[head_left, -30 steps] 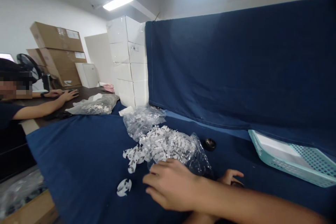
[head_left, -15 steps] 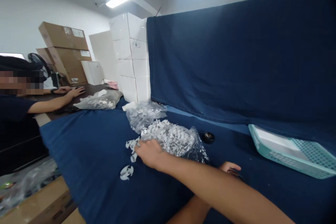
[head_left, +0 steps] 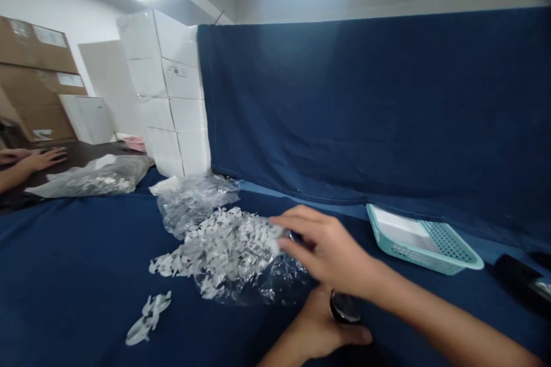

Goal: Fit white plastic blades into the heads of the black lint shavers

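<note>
My right hand [head_left: 327,246] is raised over the right side of a heap of small white plastic pieces [head_left: 228,241]. Its thumb and fingers pinch a white plastic piece [head_left: 276,239], partly hidden by the fingers. Below it, my left hand [head_left: 316,327] is curled around a round black object with a shiny face [head_left: 345,307]; its exact kind is unclear. The heap lies on and partly under a clear plastic bag [head_left: 275,284]. A few loose white pieces [head_left: 148,318] lie apart on the blue cloth, at the front left.
A teal basket [head_left: 430,261] stands at the right, with dark items [head_left: 520,284] beyond it. Crumpled clear plastic [head_left: 193,200] and a filled bag [head_left: 101,178] lie at the left. White boxes [head_left: 185,114] are stacked behind. Another person's hand [head_left: 45,157] rests at far left.
My right hand has moved from the heap's left edge to its right side, close above my left hand. The view has turned right. The round black object in my left hand now shows more clearly.
</note>
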A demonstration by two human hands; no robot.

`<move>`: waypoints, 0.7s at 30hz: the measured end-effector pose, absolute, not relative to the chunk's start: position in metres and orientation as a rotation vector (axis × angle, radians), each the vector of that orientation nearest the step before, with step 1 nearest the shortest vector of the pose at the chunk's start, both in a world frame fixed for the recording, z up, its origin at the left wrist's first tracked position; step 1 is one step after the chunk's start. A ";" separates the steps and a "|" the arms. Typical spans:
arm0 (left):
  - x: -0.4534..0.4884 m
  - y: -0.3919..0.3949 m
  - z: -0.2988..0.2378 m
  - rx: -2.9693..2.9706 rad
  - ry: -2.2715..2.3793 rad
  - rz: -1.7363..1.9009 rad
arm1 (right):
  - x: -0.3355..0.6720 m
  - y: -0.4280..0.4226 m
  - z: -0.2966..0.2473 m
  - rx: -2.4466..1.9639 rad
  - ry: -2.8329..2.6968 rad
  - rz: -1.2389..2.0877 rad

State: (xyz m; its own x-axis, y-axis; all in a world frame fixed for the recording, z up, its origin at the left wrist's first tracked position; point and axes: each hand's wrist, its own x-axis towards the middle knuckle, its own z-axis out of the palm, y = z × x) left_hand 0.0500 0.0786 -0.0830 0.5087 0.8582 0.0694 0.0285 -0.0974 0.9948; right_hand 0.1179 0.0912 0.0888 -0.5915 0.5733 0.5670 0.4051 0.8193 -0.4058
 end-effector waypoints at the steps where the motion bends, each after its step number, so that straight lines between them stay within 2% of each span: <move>1: 0.052 0.077 -0.082 1.493 0.841 0.860 | 0.143 0.096 0.086 -0.831 -2.260 0.374; 4: 0.058 0.075 -0.080 1.415 0.949 0.933 | 0.205 0.103 0.065 -1.178 -2.149 0.534; 7: 0.061 0.074 -0.078 1.351 0.928 0.974 | 0.238 0.098 0.040 -1.330 -2.242 0.633; 14: 0.051 0.077 -0.064 1.419 0.732 0.796 | 0.257 0.079 0.028 -1.292 -2.347 0.803; 21: 0.048 0.073 -0.067 1.513 0.727 0.771 | 0.273 0.072 0.015 -1.234 -2.024 1.146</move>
State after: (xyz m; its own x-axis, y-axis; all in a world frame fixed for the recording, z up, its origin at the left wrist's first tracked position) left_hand 0.0485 0.0733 -0.0666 0.5807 0.8122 0.0564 0.0087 -0.0755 0.9971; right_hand 0.2725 0.0716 0.0153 -0.4619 0.8869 -0.0079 0.4630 0.2335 -0.8551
